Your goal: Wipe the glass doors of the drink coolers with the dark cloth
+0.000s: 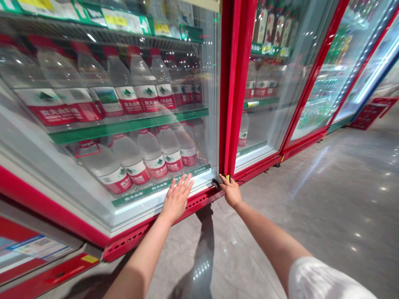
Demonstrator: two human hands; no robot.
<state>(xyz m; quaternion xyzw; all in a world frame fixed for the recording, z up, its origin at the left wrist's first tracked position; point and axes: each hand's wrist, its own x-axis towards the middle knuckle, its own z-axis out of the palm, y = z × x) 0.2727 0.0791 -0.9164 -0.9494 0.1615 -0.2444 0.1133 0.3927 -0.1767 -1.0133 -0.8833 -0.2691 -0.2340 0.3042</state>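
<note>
Low on the glass door (207, 137) of a red-framed drinks fridge, my left hand (176, 199) lies with its fingers stretched out and spread against the pane. My right hand (231, 190) is at the foot of the red door frame (229, 104), fingers closed round a small dark rounded object with a yellow part (217, 182). Its kind is hard to make out, as my fingers cover much of it. Behind the glass, large water bottles (156, 163) with red and white labels line the bottom shelf, near my left hand.
More red-capped water bottles (129, 85) stand on the green-edged shelf (134, 126) above. Other glass-door fridges (324, 89) run off to the right. A perforated red base strip (137, 237) borders the shiny grey floor (330, 216). A red box-like stand (370, 113) is at the far right.
</note>
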